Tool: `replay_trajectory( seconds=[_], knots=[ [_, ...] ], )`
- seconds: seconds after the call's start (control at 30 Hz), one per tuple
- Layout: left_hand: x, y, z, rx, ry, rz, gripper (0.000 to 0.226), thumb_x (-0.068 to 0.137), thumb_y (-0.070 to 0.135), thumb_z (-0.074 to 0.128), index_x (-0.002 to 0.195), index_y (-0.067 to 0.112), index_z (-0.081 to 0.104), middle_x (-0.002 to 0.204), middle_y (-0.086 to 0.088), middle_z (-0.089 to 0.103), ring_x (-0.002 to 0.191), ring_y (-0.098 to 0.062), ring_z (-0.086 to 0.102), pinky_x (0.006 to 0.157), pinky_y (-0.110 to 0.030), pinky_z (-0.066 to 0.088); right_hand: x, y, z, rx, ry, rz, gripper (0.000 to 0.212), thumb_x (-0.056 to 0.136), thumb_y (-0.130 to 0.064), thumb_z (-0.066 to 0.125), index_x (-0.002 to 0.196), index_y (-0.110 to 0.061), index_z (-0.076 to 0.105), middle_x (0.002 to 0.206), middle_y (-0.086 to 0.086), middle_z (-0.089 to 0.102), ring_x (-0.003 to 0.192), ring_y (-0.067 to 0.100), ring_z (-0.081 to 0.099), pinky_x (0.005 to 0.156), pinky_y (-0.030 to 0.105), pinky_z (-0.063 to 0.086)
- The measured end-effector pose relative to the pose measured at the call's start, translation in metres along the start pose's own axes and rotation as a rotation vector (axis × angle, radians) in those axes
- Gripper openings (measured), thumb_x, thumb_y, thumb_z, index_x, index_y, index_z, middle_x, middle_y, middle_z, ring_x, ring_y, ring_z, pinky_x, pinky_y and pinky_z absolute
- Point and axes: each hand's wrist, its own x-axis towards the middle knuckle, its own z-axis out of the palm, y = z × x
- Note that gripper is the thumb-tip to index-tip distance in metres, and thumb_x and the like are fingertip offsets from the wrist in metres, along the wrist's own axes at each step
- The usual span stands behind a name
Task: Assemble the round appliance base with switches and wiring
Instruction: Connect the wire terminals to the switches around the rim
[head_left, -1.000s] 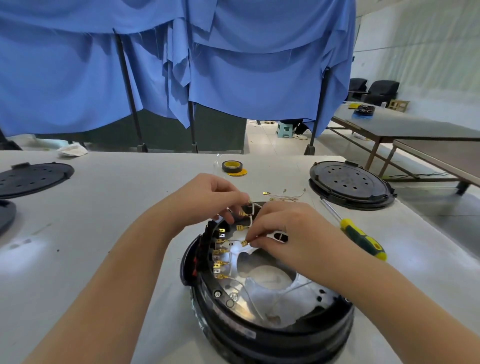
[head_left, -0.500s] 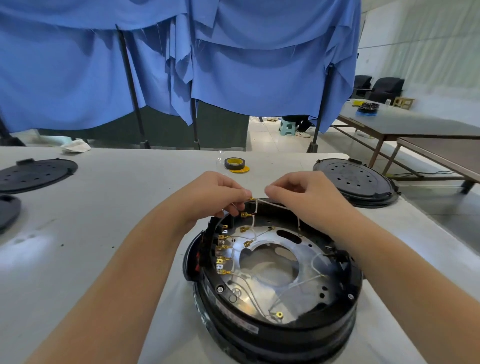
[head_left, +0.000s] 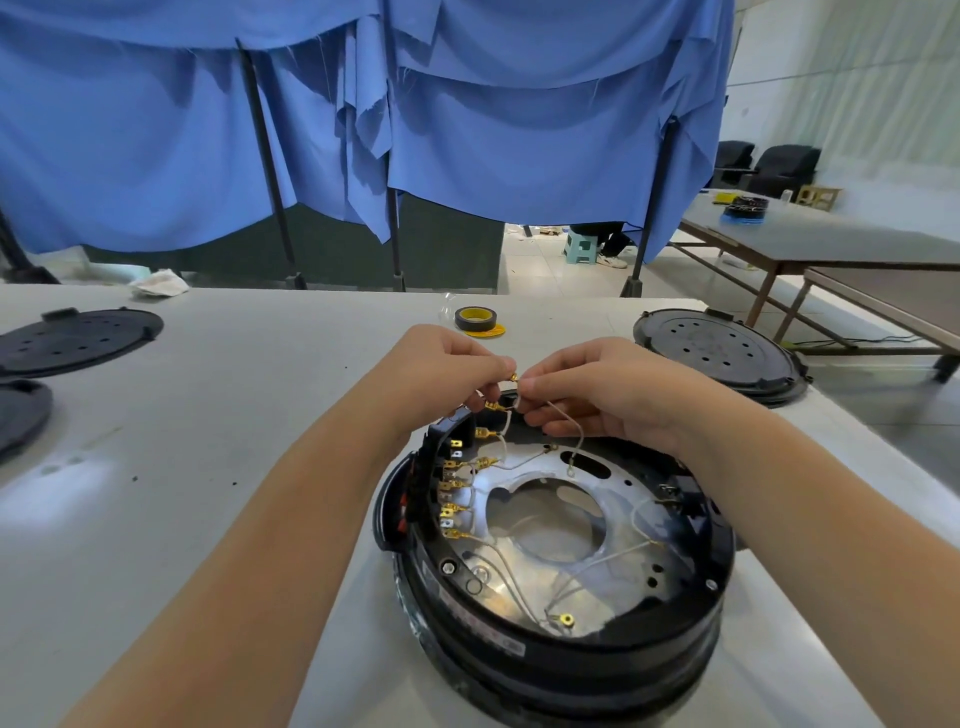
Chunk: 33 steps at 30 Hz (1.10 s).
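Note:
The round black appliance base lies open-side up on the white table, showing a silver metal plate with a large centre hole. A row of brass switch terminals lines its left inner wall, several with thin white wires attached. Above the base's far rim, my left hand pinches a brass connector. My right hand pinches the thin white wire that leads to that connector. The wire's loose end hangs down over the plate.
A black tape roll with a yellow core lies beyond my hands. Black perforated round covers sit at the right and far left. The table's far edge meets blue curtains on black poles. Other tables stand at the right.
My right hand lifted off the plate and met my left hand above the far rim. Both hands rose a little, bringing a wire and its connector up with them.

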Motion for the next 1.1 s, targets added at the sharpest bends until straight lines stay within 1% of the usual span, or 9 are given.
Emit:
replay_trajectory(
  seconds=[0.1, 0.2, 0.33, 0.43, 0.57, 0.77, 0.93, 1.03, 1.1],
  knots=[
    [-0.003, -0.001, 0.001, -0.077, 0.080, 0.006, 0.013, 0.090, 0.027, 0.064, 0.079, 0.023, 0.070, 0.069, 0.012, 0.069, 0.062, -0.002, 0.061, 0.058, -0.020, 0.044, 0.003, -0.003, -0.004, -0.079, -0.031, 0.035, 0.000, 0.082, -0.010, 0.072, 0.082, -0.010, 0.072, 0.077, 0.005, 0.076, 0.064, 0.007, 0.070, 0.049, 0.015, 0.052],
    [-0.007, -0.010, 0.002, -0.049, 0.152, 0.034, 0.009, 0.090, 0.023, 0.061, 0.084, 0.027, 0.066, 0.087, 0.007, 0.070, 0.079, -0.007, 0.064, 0.063, -0.021, 0.044, 0.008, 0.000, -0.003, -0.185, -0.139, 0.106, 0.003, 0.083, -0.009, 0.071, 0.081, -0.011, 0.074, 0.081, 0.005, 0.076, 0.058, 0.004, 0.065, 0.048, 0.014, 0.049],
    [-0.017, -0.037, 0.007, 0.044, 0.229, 0.049, 0.013, 0.090, 0.022, 0.061, 0.100, 0.028, 0.066, 0.091, 0.017, 0.063, 0.082, 0.005, 0.058, 0.063, -0.013, 0.039, 0.013, 0.009, 0.009, -0.360, -0.208, 0.166, 0.004, 0.083, -0.012, 0.071, 0.083, -0.012, 0.075, 0.082, 0.002, 0.076, 0.056, 0.002, 0.063, 0.050, 0.014, 0.048],
    [-0.026, -0.057, 0.010, -0.029, 0.241, 0.007, 0.018, 0.092, 0.020, 0.059, 0.105, 0.027, 0.069, 0.097, 0.013, 0.068, 0.087, 0.004, 0.060, 0.068, -0.013, 0.043, 0.016, 0.014, 0.017, -0.393, -0.193, 0.183, 0.005, 0.084, -0.013, 0.071, 0.086, -0.012, 0.074, 0.079, 0.000, 0.076, 0.055, 0.002, 0.063, 0.056, 0.016, 0.048],
    [-0.030, -0.063, 0.013, -0.198, 0.271, -0.039, 0.018, 0.092, 0.019, 0.061, 0.105, 0.021, 0.073, 0.097, 0.005, 0.073, 0.087, -0.007, 0.067, 0.073, -0.018, 0.049, 0.020, 0.014, 0.025, -0.402, -0.162, 0.168, 0.005, 0.084, -0.012, 0.069, 0.086, -0.012, 0.074, 0.077, -0.001, 0.076, 0.054, 0.003, 0.061, 0.053, 0.015, 0.046],
    [-0.034, -0.068, 0.017, -0.221, 0.290, -0.001, 0.024, 0.092, 0.015, 0.060, 0.112, 0.020, 0.072, 0.102, 0.006, 0.071, 0.092, -0.005, 0.065, 0.073, -0.017, 0.048, 0.023, 0.017, 0.033, -0.426, -0.120, 0.124, 0.006, 0.083, -0.016, 0.070, 0.081, -0.014, 0.075, 0.075, 0.003, 0.073, 0.056, 0.008, 0.057, 0.050, 0.016, 0.045],
    [-0.033, -0.069, 0.017, -0.226, 0.287, -0.001, 0.026, 0.092, 0.013, 0.058, 0.114, 0.018, 0.071, 0.107, 0.000, 0.072, 0.098, -0.013, 0.066, 0.088, -0.029, 0.052, 0.023, 0.022, 0.037, -0.427, -0.081, 0.112, 0.009, 0.083, -0.020, 0.068, 0.083, -0.014, 0.075, 0.064, -0.001, 0.065, 0.048, 0.006, 0.052, 0.044, 0.014, 0.042],
    [-0.033, -0.069, 0.018, -0.224, 0.291, 0.008, 0.026, 0.092, 0.012, 0.058, 0.114, 0.017, 0.071, 0.108, 0.001, 0.071, 0.098, -0.012, 0.065, 0.086, -0.024, 0.051, 0.023, 0.024, 0.037, -0.397, -0.074, 0.116, 0.011, 0.084, -0.018, 0.067, 0.088, -0.011, 0.074, 0.062, -0.002, 0.064, 0.046, 0.004, 0.052, 0.043, 0.014, 0.041],
    [-0.033, -0.070, 0.017, -0.235, 0.288, 0.008, 0.026, 0.092, 0.011, 0.057, 0.113, 0.017, 0.071, 0.107, 0.001, 0.072, 0.098, -0.012, 0.066, 0.088, -0.026, 0.051, 0.023, 0.025, 0.037, -0.383, -0.070, 0.130, 0.014, 0.083, -0.017, 0.066, 0.092, -0.008, 0.073, 0.066, -0.001, 0.064, 0.048, 0.006, 0.053, 0.044, 0.015, 0.041]
  ],
)
